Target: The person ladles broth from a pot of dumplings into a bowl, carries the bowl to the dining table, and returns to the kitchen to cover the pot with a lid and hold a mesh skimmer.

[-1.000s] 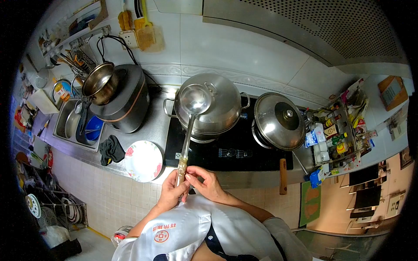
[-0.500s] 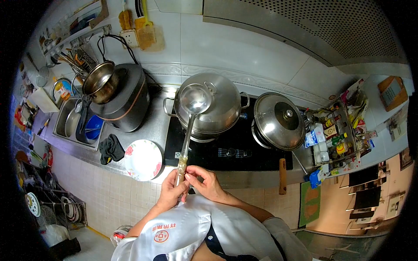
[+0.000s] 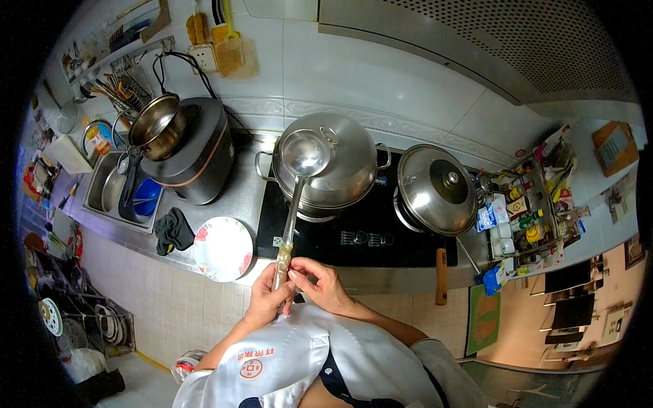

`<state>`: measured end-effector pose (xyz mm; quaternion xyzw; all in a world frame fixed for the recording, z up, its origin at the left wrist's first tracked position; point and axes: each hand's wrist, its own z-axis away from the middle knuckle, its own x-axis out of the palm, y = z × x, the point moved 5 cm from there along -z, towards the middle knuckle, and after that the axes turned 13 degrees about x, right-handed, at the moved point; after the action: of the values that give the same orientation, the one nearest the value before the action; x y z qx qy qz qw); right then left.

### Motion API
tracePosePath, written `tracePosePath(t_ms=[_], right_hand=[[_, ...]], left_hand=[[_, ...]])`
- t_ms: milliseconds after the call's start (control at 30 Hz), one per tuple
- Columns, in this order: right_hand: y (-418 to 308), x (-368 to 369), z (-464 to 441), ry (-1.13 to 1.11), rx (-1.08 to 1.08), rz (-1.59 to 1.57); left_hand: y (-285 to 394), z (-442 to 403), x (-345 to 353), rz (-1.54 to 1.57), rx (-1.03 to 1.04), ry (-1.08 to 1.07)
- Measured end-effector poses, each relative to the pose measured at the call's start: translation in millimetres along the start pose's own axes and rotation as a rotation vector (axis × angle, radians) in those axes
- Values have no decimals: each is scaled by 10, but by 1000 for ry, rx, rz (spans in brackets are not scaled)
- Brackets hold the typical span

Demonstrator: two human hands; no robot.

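Observation:
A metal ladle point(image 3: 293, 216) points away from me, its round bowl over the lid of a large steel pot point(image 3: 350, 166). My left hand point(image 3: 265, 296) is closed around the lower end of the ladle's handle, which looks wrapped in clear or yellowish material. From the other side, my right hand point(image 3: 322, 285) pinches the same handle with its fingertips. Both hands are in front of my body, at the counter's front edge. Whether the ladle's bowl touches the pot lid I cannot tell. A white plate with a floral rim point(image 3: 223, 249) lies left of the handle.
On the black cooktop point(image 3: 326, 246), a lidded pan point(image 3: 437, 189) stands right, its wooden handle point(image 3: 441, 275) jutting over the front edge. Left are a dark cloth point(image 3: 174, 231), a dark cooker point(image 3: 197, 160) with a small pan point(image 3: 158, 128) on top, and a sink point(image 3: 102, 187). Bottles point(image 3: 530, 221) crowd the right.

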<state>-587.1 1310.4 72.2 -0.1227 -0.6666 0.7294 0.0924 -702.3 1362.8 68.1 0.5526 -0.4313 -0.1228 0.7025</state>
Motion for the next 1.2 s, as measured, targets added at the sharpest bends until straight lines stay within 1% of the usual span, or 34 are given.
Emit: tracePosePath(t_ms=[733,833,900,967,1000,1033,1067,1100,1167,1200], right_hand=[[-4,-46,-38,-10,33,0],[82,-163,-80,57,-57,66],[200,-389,-154,67,5,1],[420,-708,-224,217,82,48],[613,-914,-250,303,110,122],[953,-1160,-284,448,22,256],[1009,-1354,-254,558,41,502],[1108,-1502,-231,600,116,585],[1344,-1684,-212,602,244,722],[1404,-1700,-226,605,225,780]], left_hand=[[-11,-55,25,-4,-18,9],[-42,-53,-2,16,-5,14],[-22,-53,-4,-3,-19,38],[-28,-41,-23,-5,-12,52],[-17,-38,-19,-1,-10,53],[-4,-36,-13,5,-5,55],[-5,-34,-16,7,-5,60],[-8,-29,-20,8,-7,64],[-13,-24,-19,10,-6,74],[-15,-23,-14,10,-5,78]])
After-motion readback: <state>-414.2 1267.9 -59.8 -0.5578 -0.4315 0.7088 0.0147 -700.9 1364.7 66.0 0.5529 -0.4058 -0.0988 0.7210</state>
